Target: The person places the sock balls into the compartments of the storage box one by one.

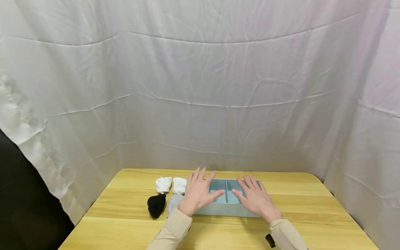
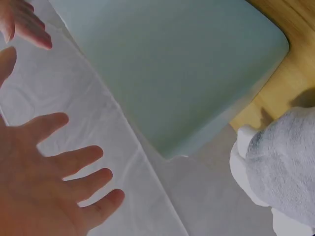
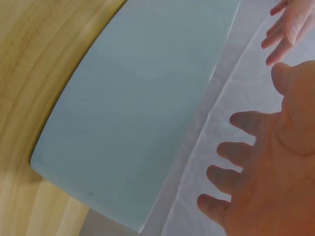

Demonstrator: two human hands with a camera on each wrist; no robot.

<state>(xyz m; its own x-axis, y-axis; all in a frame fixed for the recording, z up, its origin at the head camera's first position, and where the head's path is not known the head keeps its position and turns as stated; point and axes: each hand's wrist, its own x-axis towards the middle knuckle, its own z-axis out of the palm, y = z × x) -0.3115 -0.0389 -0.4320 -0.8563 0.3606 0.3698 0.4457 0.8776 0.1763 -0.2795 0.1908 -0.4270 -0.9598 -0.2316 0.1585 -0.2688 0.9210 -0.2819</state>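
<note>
A blue-grey box (image 1: 226, 209) with a divider inside sits on the table, its front wall large in both wrist views. Over its left part is my left hand (image 1: 200, 192), fingers spread and holding nothing. My right hand (image 1: 257, 198) hovers over the box's right part, fingers also spread, palm free. Left of the box lie several small bundled cloth items that look like rolled socks: a white bundle (image 1: 163, 185), a second white bundle (image 1: 179, 185), a black bundle (image 1: 156, 205) and a grey bundle (image 1: 174, 202) partly hidden by my left wrist.
The wooden table (image 1: 312, 208) extends to both sides of the box. A pale curtain (image 1: 218, 86) hangs behind the table and along its sides. Something black (image 1: 25, 194) fills the lower left edge of the head view.
</note>
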